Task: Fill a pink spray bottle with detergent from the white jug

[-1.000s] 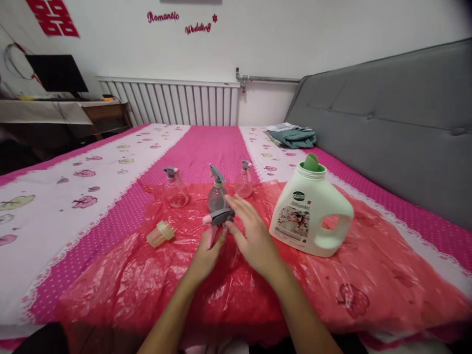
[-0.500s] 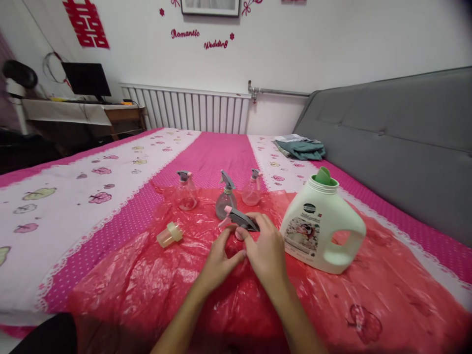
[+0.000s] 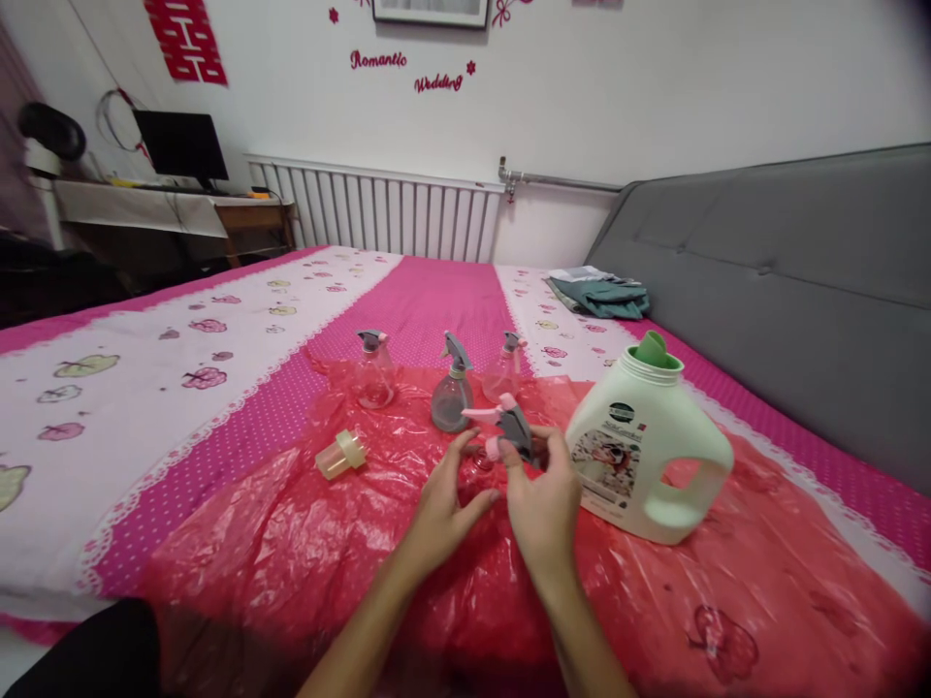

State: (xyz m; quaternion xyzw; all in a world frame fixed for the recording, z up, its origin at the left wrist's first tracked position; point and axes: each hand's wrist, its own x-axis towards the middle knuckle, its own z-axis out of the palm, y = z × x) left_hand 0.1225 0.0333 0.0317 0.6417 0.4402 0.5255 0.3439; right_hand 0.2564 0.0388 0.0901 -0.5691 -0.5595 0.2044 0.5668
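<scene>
My right hand pinches a grey and pink trigger spray head, which is tilted. Its pink collar is close to the neck of a clear spray bottle; I cannot tell whether the two touch. My left hand curves around that bottle, thumb and fingers on either side, and the see-through body is hard to make out against the red sheet. Behind my hands stand a clear spray bottle at left, a greyish spray bottle in the middle and another clear spray bottle at right.
A pale green detergent jug with a green spout stands right of my hands. A yellowish cap lies on its side at left. Red plastic sheeting covers part of the bed. Folded clothes lie near the grey headboard.
My right hand has tilted and shifted the spray head slightly right, so its pink collar and trigger now show. My left hand stays around the bottle, its fingers a little more apart. The view has shifted slightly.
</scene>
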